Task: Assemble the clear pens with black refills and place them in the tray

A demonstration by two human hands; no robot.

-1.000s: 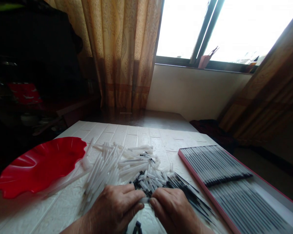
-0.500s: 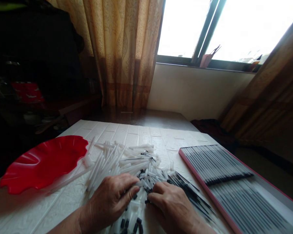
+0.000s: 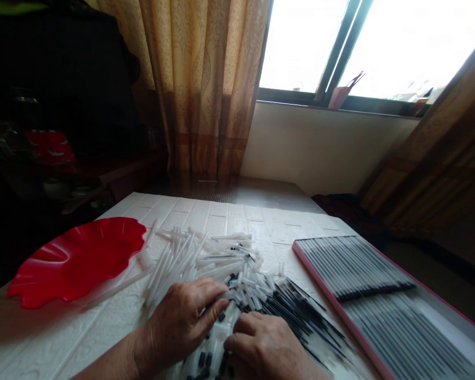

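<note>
My left hand (image 3: 190,314) is closed, thumb and forefinger pinched around a small pale plastic tube (image 3: 224,296), mostly hidden by the fingers. Close by on the right, my right hand (image 3: 263,340) has its fingers curled together over small black caps (image 3: 204,360); what it grips, if anything, is hidden. Beyond both hands lie short translucent tubes (image 3: 253,287) and a heap of longer translucent tubes (image 3: 178,258). Thin black rods (image 3: 301,309) are bunched just right of my right hand.
A red wavy-edged plate (image 3: 79,261) stands on the left of the white brick-patterned table (image 3: 257,214). On the right lies a pink-edged tray (image 3: 316,274) with rows of slim grey sticks (image 3: 340,258) with dark ends. Curtains and a window are behind.
My right hand has shifted toward me and slightly left, down over the black caps, uncovering more of the black rods. My left hand stays nearly in place. The view has shifted slightly.
</note>
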